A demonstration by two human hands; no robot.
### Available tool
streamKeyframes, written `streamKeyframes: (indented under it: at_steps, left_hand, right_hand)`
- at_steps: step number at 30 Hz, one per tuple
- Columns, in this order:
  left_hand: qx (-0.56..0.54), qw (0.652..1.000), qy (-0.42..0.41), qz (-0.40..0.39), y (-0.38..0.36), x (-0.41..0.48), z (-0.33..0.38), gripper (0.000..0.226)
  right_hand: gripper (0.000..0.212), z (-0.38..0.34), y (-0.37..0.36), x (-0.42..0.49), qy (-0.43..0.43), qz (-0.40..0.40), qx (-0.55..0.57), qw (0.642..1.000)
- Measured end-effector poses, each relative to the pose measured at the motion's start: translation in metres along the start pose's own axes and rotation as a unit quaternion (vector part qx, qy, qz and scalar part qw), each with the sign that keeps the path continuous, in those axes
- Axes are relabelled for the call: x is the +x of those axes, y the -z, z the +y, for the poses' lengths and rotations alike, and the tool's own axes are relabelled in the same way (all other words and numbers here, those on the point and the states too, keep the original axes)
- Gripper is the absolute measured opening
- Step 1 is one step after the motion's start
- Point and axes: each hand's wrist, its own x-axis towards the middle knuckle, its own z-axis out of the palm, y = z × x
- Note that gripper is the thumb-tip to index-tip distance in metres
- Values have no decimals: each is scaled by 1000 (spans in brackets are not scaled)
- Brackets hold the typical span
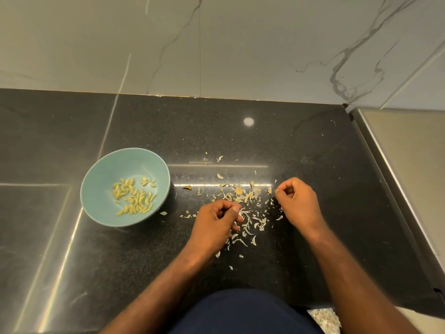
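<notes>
A light blue bowl (96,186) stands on the black counter at the left and holds several pale yellow peeled cloves (133,196). Papery peels (243,196) lie scattered over the counter between and below my hands. My left hand (214,225) hovers over the peels with its fingers curled and the thumb pressed against the index finger; nothing shows inside it. My right hand (298,201) is a little further right and back, with its fingers also curled in. I see nothing in it.
The black speckled counter (240,136) meets a marble-look tiled wall (216,44) at the back. A steel surface (409,153) borders the counter on the right. More peel scraps (325,319) lie on the floor below the front edge.
</notes>
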Motion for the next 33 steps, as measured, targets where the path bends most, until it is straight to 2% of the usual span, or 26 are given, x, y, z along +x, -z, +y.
streamKeyframes:
  at_steps: [2, 4, 7, 10, 15, 18, 21, 23, 25, 28, 33]
  left_hand:
    - [7, 1000, 2, -5, 0, 1, -1, 11]
    - [7, 1000, 3, -20, -3, 2, -2, 12]
    - [22, 998, -11, -50, -6, 2, -4, 14]
    - [35, 997, -33, -53, -3, 2, -6, 22]
    - [47, 997, -42, -51, 0, 1, -11, 10]
    - [86, 992, -58, -68, -3, -1, -17, 11]
    - [129, 987, -57, -74, -6, 0, -22, 6]
    - [142, 987, -57, -56, -7, 0, -24, 7]
    - [140, 988, -61, -33, -7, 0, -27, 9]
    - [149, 986, -73, -8, -9, -1, -35, 10]
    - [192, 973, -124, 40, -14, -2, -46, 8]
  right_hand:
    - [18, -9, -1, -14, -9, -46, 72, 996]
    - [27, -17, -6, -31, -7, -101, 87, 991]
    - [18, -29, -14, -52, -31, -148, 172, 973]
    - [13, -37, -13, -62, -78, -177, 296, 936]
    - [14, -34, -6, -67, -102, -218, 303, 922]
    - [18, -30, 0, -69, -106, -236, 283, 924]
    - [11, -21, 2, -70, -113, -221, 221, 943]
    - [4, -11, 4, -69, -127, -219, 137, 958]
    - [7, -5, 4, -68, -115, -229, 22, 966]
    - [10, -3, 5, -65, -96, -236, -106, 961]
    - [13, -10, 1, -58, -126, -230, -140, 955]
